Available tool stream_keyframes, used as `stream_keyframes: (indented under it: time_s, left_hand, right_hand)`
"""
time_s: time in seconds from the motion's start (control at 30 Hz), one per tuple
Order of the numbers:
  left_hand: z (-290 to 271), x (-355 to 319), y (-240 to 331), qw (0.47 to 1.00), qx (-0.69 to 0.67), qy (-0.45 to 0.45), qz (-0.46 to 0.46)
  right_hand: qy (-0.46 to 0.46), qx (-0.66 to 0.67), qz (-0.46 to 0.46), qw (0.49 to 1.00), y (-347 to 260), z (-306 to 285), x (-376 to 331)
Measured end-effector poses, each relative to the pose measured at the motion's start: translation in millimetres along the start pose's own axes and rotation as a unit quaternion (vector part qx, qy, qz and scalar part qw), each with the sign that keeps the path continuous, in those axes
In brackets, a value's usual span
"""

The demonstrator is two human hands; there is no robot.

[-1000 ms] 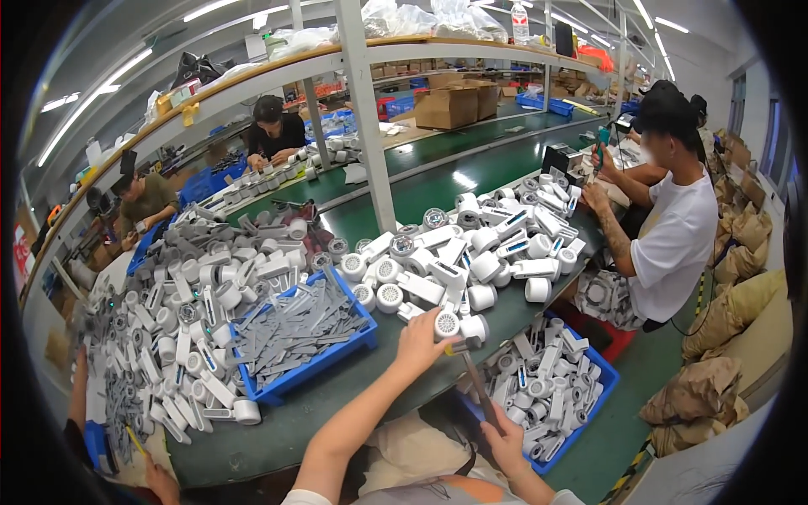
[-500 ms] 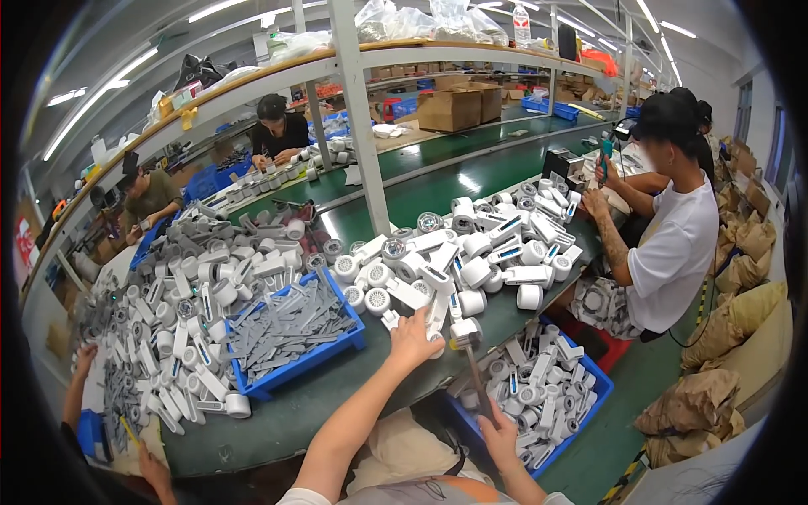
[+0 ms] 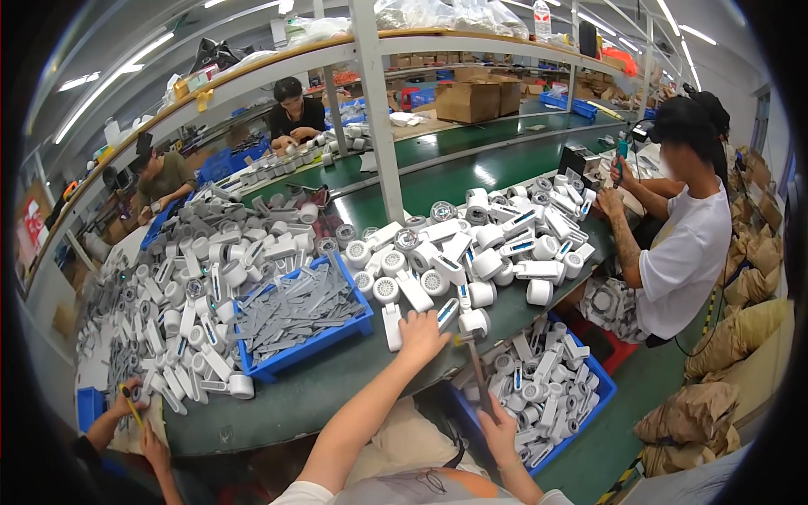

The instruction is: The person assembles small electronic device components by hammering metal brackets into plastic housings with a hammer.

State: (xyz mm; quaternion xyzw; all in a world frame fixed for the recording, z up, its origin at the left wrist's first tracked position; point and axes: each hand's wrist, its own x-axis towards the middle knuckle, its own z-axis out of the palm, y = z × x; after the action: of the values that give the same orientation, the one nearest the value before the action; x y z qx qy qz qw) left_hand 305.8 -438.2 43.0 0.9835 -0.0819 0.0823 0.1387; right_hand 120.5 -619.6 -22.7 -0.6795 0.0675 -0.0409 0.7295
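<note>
My left hand (image 3: 422, 338) is stretched over the near edge of the pile, fingers extended. Its fingertips lie between a white plastic piece (image 3: 392, 326) and another white piece with a blue strip (image 3: 447, 313); whether they touch either is hard to tell. In my right hand (image 3: 502, 433) is a hammer (image 3: 481, 379), gripped by its long brown handle. The hammer's head end lies close to a white round-headed piece (image 3: 474, 322) at the table edge. Many similar white handled pieces (image 3: 438, 280) are heaped beyond both hands.
A blue tray (image 3: 370, 320) of flat grey strips stands left of my left hand. Below the table edge on the right, a blue crate (image 3: 608, 389) holds more white pieces. A co-worker's hand (image 3: 154, 450) is at the lower left; another person (image 3: 686, 227) sits at right.
The view has shifted, so the scene sits further right. The white round-ended piece that was under my left fingers is no longer there. My right hand keeps its hold on the hammer.
</note>
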Motion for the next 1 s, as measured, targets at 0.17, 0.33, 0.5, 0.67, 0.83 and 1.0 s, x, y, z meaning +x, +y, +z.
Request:
stream_keyframes:
  time_s: [0.17,0.33,0.5,0.67,0.83,1.0]
  left_hand:
    - [-6.4,7.2,-7.2,0.999,-0.034,0.028,0.016]
    - [-72.8,-66.6,-26.1,0.971,-0.209,0.104,-0.048]
    - [-85.1,-160.8,-113.9,0.891,-0.397,0.144,-0.167]
    - [-73.2,-212.8,-158.2,0.790,-0.515,0.190,-0.273]
    - [-65.9,-234.6,-167.7,0.890,-0.267,0.279,-0.241]
    - [-63.9,-240.4,-165.6,0.945,-0.084,0.212,-0.235]
  right_hand:
    - [-0.001,0.005,-0.002,1.000,-14.4,3.8,-4.8]
    - [0.002,0.047,0.020,0.999,-18.5,0.1,-9.6]
    - [-0.069,0.022,0.024,0.997,-8.6,10.1,-1.1]
    - [-0.143,-0.004,0.000,0.990,-4.7,28.9,10.3]
    - [-0.175,0.018,0.025,0.984,-22.3,52.2,8.9]
    - [-0.193,-0.009,0.037,0.980,-23.1,58.9,4.1]
